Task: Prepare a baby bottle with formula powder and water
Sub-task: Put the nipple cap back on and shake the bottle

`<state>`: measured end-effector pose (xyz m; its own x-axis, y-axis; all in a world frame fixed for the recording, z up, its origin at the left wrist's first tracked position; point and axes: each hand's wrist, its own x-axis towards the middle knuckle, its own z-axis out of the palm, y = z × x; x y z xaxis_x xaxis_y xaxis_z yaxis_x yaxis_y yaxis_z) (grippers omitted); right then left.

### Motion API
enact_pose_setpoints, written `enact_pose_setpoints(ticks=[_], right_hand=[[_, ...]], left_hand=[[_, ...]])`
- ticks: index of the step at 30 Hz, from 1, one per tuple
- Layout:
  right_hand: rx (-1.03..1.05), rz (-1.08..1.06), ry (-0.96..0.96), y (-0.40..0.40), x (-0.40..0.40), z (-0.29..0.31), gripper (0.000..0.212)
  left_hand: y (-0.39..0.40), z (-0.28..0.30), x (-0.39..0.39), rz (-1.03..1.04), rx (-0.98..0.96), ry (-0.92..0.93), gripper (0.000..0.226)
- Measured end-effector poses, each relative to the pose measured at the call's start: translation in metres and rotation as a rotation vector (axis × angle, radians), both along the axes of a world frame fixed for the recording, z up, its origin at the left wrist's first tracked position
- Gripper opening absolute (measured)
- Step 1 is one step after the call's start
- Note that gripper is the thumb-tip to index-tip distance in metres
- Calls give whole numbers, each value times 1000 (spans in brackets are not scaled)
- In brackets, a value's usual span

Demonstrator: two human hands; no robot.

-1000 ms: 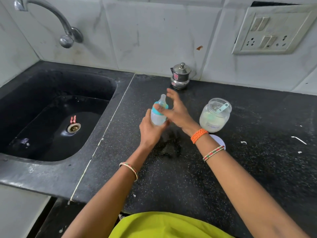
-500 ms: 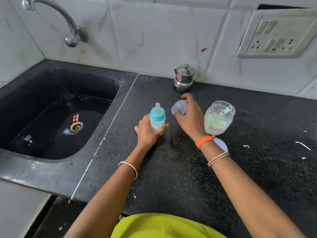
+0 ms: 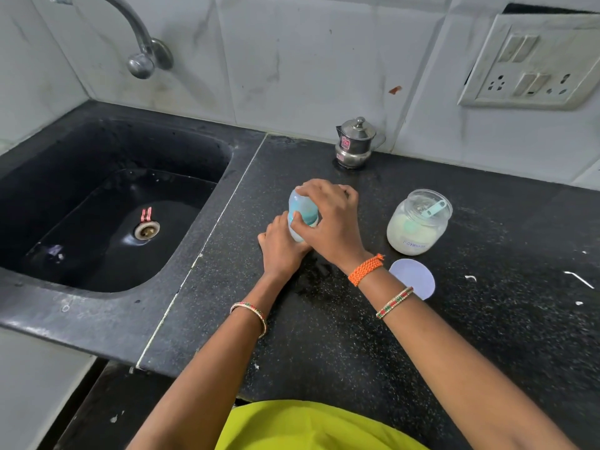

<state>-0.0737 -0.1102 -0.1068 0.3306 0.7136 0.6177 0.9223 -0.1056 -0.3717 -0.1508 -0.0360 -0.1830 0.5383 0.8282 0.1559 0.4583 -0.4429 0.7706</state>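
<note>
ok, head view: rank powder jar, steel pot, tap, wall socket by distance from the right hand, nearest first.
From the right hand:
1. powder jar, just to its right
2. steel pot, behind, by the wall
3. tap and wall socket, far left and far right: too close to call

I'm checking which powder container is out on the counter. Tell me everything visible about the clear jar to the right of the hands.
The clear jar is squat and rounded, of glass or plastic, and stands upright on the black counter. It is open. Pale powder fills its lower part, and a light blue-green scoop leans at the mouth. Faint blue lettering on the front is unreadable. No hand touches it; a round white lid lies flat just in front.
</note>
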Motion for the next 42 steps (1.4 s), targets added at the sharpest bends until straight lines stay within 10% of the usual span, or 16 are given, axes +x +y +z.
enact_pose_setpoints(ticks=[14,18,28,42], right_hand=[[241,-58,87,26,-12,-31,29],[254,-73,102,27,-14,-35,31],[-124,-93,191,-7,-23,-37,80],[-159,-107,243,-2,-26,-41,82]], left_hand=[[3,-7,3,16,34,16,18],[1,-4,1,-1,-1,25,43],[6,1,-16,-160,-30,56,22],[12,14,-26,-247,-174,-14,38]])
